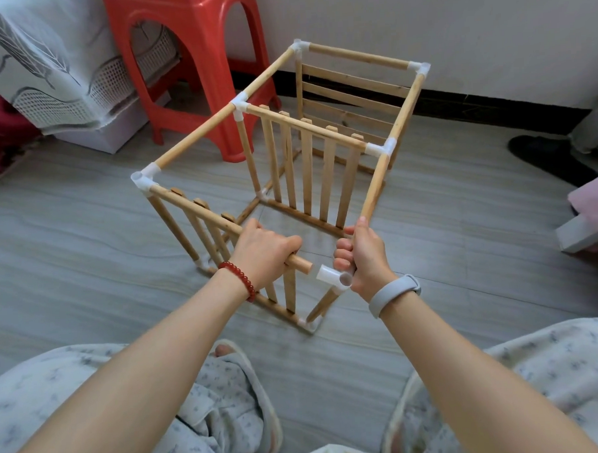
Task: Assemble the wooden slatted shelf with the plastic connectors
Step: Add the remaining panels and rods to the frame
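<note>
Nearest me, my right hand (364,254) is clenched round the smooth round side rail (379,185) just above the white plastic corner connector (332,278), while my left hand (262,252) grips the round wooden dowel (301,263) of the near slatted panel, its blunt end just left of that connector's open socket, seemingly lined up to push in. Beyond that connector the pale wooden slatted shelf frame (320,129) stands on the grey floor (85,218), with a glossy red plastic stool (187,60) behind it.
</note>
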The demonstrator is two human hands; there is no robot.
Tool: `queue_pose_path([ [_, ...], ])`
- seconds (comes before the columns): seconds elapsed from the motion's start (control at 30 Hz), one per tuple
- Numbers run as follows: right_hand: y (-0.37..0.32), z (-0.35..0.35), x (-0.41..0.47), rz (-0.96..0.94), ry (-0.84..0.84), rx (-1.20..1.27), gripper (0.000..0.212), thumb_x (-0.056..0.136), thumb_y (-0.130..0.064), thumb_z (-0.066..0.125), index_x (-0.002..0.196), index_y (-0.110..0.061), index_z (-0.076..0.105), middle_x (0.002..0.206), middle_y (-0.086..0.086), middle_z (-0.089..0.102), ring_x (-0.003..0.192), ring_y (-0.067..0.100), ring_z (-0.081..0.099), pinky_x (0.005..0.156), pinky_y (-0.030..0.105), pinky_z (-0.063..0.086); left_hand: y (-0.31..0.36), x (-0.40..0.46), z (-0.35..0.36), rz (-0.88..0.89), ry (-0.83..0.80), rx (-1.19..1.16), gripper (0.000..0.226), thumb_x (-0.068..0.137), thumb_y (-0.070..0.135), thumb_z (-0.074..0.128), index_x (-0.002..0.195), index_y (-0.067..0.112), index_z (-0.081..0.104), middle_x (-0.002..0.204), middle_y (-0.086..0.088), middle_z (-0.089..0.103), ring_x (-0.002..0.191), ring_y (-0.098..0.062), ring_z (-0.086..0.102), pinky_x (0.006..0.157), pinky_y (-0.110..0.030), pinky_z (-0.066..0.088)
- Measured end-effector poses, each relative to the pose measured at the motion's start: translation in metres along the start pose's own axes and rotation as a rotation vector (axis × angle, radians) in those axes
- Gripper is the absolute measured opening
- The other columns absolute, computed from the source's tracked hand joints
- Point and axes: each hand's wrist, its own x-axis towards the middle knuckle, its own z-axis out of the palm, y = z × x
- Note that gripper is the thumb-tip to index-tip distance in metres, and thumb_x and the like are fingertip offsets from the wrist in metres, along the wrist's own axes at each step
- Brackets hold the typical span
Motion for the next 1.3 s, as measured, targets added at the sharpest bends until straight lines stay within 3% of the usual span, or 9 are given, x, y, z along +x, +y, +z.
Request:
queue_pose_path([
  [0.83, -0.027, 0.010, -0.007, 0.033, 0.082, -0.172, 0.035, 0.101, -0.043, 0.030, 0.084, -0.015, 0.040, 0.053, -0.004, 0.031, 0.041, 0.007, 0.026, 0.033, 0.016, 0.024, 0.001, 0.002, -0.001, -0.012, -0.021, -0.015, 0.015, 0.098, 0.035, 0.039, 0.086, 0.027, 0.039, 0.071, 0.008, 0.054, 0.074, -0.017, 0.059, 0.092, -0.036, 0.035],
  [1.3, -0.025, 0.012, -0.001, 0.000, 0.159, -0.254, 0.032, 0.101, -0.043, 0.028, 0.093, -0.016, 0.043, 0.057, -0.003, 0.032, 0.043, 0.008, 0.026, 0.035, 0.016, 0.024, 0.006, 0.004, -0.002, -0.027, -0.005, -0.027, 0.015, 0.098, 0.034, 0.040, 0.085, 0.027, 0.041, 0.069, 0.008, 0.053, 0.072, -0.017, 0.058, 0.090, -0.034, 0.033],
])
